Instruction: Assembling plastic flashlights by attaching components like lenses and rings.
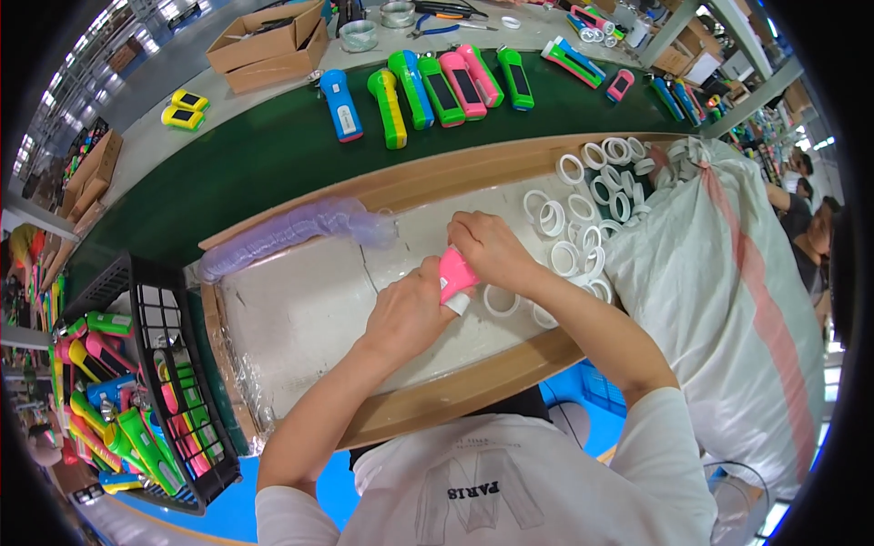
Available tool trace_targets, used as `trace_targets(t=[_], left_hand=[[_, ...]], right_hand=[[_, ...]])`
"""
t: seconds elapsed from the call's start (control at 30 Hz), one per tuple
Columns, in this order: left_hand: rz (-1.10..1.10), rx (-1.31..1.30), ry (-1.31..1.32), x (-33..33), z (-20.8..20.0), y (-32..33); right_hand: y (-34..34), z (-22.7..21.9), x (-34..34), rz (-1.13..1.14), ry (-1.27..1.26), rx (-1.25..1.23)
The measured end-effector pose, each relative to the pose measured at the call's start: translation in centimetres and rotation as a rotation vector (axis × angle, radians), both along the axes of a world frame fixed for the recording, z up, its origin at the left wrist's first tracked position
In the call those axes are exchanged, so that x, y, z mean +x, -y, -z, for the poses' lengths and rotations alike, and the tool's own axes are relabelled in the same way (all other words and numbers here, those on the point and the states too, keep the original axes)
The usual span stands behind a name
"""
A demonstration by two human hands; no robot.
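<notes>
Both my hands are closed around a pink flashlight (457,274) over the middle of the workbench. My left hand (405,308) wraps its lower side, where a white piece (458,304) sticks out by the fingers. At the upper end, my right hand (492,251) grips with bent fingers; what lies under those fingertips is hidden. Many loose white rings (564,258) are spread just right of my right hand, and one ring (501,300) lies close below it. Left of my hands stretches a crumpled purple plastic sleeve (291,237).
A cardboard-edged work surface (300,318) lies under my hands. Beyond it, a green conveyor belt (264,136) carries several colourful flashlights (464,85). A black crate (168,309) of flashlights stands left; a big white woven sack (719,300) bulges right. Cardboard boxes (269,45) sit behind.
</notes>
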State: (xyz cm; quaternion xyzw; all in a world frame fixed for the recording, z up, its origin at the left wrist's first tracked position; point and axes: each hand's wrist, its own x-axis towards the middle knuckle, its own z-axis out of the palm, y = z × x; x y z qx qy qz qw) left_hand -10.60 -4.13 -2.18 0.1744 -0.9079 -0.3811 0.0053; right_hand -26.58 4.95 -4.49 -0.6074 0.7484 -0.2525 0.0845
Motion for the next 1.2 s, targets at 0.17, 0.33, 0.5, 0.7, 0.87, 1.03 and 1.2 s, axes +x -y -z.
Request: trace_targets(t=[0.17,0.33,0.5,0.7,0.87,1.03,1.2], left_hand=[[0.054,-0.037,-0.14,-3.8,0.0,2.2],[-0.238,0.875,-0.317,-12.7,-2.0,4.6],[-0.2,0.029,-0.682,-18.0,0.0,8.5],[-0.64,-0.287,-0.354,-14.9,4.6,19.1],[-0.718,0.065,-0.211,-14.6,6.7,21.3],[-0.64,-0.064,-0.188,-15.5,6.4,21.0],[-0.764,0.014,-0.191,-16.2,5.5,21.7]], right_hand=[[0.1,-3.2,-3.2,0.175,0.321,-0.053],[-2.0,-2.7,-4.5,0.3,1.105,-0.313],[-0.3,-2.2,-8.9,0.49,1.094,-0.44],[-1.5,0.4,-23.8,0.857,0.99,-0.743],[-2.1,3.1,-30.5,0.94,1.046,-1.025],[-1.3,2.1,-31.4,1.221,0.36,-0.87],[9.1,2.2,-21.7,0.464,0.063,-0.461]])
